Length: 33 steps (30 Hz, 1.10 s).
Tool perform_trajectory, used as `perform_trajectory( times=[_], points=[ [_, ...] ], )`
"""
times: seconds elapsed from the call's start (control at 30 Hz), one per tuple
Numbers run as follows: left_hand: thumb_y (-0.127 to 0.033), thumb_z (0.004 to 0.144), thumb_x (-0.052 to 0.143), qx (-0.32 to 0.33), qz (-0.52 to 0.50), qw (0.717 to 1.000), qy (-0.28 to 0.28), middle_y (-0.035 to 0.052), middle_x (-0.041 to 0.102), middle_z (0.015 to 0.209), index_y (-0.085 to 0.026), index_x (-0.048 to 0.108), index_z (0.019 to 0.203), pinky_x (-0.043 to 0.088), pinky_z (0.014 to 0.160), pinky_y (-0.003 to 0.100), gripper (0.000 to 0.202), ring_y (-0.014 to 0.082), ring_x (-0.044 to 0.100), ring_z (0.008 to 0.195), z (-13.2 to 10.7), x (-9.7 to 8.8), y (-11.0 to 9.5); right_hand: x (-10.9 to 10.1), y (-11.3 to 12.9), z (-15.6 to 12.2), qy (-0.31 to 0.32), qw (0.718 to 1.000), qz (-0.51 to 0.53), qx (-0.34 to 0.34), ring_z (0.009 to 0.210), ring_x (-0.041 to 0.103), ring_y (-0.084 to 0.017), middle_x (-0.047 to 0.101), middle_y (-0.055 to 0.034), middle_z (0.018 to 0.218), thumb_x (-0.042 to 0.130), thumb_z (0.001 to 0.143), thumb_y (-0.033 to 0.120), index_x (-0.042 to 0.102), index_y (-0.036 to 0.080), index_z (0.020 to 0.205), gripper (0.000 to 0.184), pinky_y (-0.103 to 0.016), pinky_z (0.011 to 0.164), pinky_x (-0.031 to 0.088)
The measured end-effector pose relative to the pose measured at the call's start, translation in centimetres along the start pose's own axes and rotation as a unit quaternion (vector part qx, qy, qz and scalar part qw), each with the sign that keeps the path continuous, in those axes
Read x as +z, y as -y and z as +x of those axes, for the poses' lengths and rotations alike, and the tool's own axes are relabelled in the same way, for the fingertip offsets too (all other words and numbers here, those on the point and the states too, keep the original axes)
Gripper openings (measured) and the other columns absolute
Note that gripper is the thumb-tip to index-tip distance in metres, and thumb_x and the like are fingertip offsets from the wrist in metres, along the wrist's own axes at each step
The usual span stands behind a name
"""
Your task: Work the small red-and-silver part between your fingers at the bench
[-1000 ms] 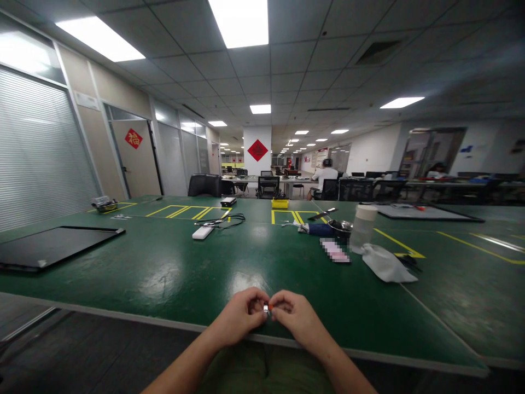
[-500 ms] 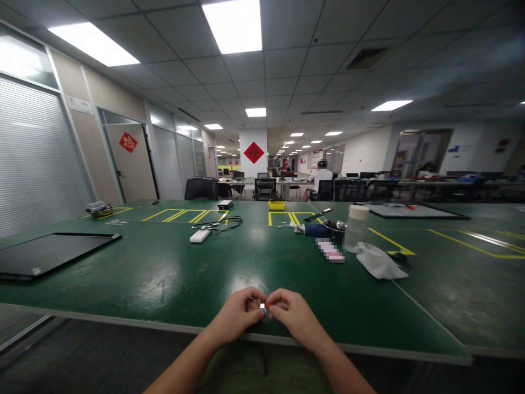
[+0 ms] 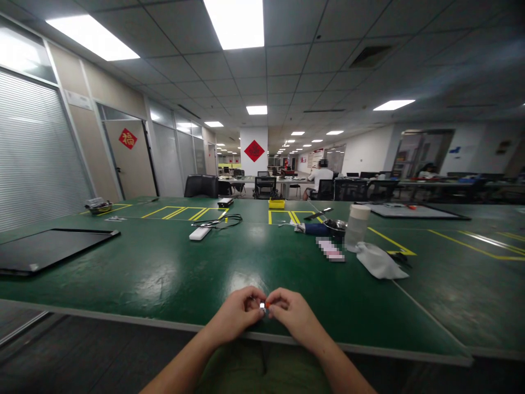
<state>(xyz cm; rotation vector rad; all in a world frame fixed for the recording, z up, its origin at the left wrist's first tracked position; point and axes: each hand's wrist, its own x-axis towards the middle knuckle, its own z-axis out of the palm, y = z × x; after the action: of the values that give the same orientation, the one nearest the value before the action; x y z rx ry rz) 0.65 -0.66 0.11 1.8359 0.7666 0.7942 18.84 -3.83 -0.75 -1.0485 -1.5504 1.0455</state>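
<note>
My left hand (image 3: 235,313) and my right hand (image 3: 292,314) meet at the near edge of the green table (image 3: 164,273). Both are closed in a pinch on one tiny part (image 3: 263,307), silvery on the left side and orange on the right. The fingertips of the two hands almost touch around it. What the part is cannot be made out at this size.
A black tray (image 3: 49,249) lies at the left. Farther back are a white bar-shaped device (image 3: 199,233) with black cables, a yellow box (image 3: 276,204), a metal bowl (image 3: 337,225), a plastic jar (image 3: 355,227) and a white cloth (image 3: 377,261). A person sits at distant desks.
The hands stay pinched on the small part at the table edge. Only the head camera has shifted slightly.
</note>
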Motion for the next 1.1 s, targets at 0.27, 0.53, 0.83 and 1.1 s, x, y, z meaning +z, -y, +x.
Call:
perform_trajectory(
  times=[0.27, 0.53, 0.83, 1.1],
  points=[
    [-0.021, 0.075, 0.06, -0.006, -0.002, 1.0, 0.003, -0.0027, 0.05, 0.066, -0.013, 0.06, 0.096, 0.032, 0.053, 0.019, 0.022, 0.0084, 0.042, 0.059, -0.01, 0.05, 0.09, -0.09, -0.24, -0.04, 0.002, 1.0, -0.023, 0.009, 0.069, 0.064, -0.016, 0.067, -0.0038, 0.075, 0.057, 0.075, 0.017, 0.064, 0.014, 0.085, 0.012, -0.025, 0.064, 0.048],
    [-0.023, 0.076, 0.06, -0.001, 0.012, 1.0, 0.003, -0.0017, 0.053, 0.069, -0.014, 0.06, 0.095, 0.033, 0.055, 0.019, 0.021, 0.0084, 0.044, 0.061, -0.17, -0.01, 0.03, -0.11, -0.49, -0.08, 0.011, 1.0, -0.018, 0.003, 0.072, 0.064, -0.016, 0.067, -0.0031, 0.077, 0.059, 0.076, 0.019, 0.064, 0.015, 0.085, 0.012, -0.025, 0.066, 0.049],
    [-0.023, 0.077, 0.059, 0.005, 0.028, 1.0, 0.002, 0.0001, 0.057, 0.072, -0.014, 0.061, 0.096, 0.035, 0.056, 0.019, 0.021, 0.0097, 0.048, 0.063, -0.14, 0.02, 0.34, -0.19, -0.21, -0.21, 0.013, 1.0, -0.027, -0.005, 0.072, 0.063, -0.015, 0.066, -0.002, 0.077, 0.059, 0.076, 0.02, 0.065, 0.016, 0.085, 0.012, -0.024, 0.065, 0.048],
    [-0.024, 0.076, 0.059, -0.002, 0.016, 1.0, 0.001, 0.0006, 0.057, 0.073, -0.013, 0.061, 0.097, 0.038, 0.059, 0.02, 0.023, 0.0102, 0.05, 0.065, -0.27, 0.01, -0.04, -0.21, -0.14, -0.32, 0.014, 0.999, -0.045, 0.006, 0.073, 0.063, -0.015, 0.067, -0.0037, 0.079, 0.059, 0.078, 0.023, 0.065, 0.015, 0.088, 0.015, -0.026, 0.067, 0.049]
  ],
)
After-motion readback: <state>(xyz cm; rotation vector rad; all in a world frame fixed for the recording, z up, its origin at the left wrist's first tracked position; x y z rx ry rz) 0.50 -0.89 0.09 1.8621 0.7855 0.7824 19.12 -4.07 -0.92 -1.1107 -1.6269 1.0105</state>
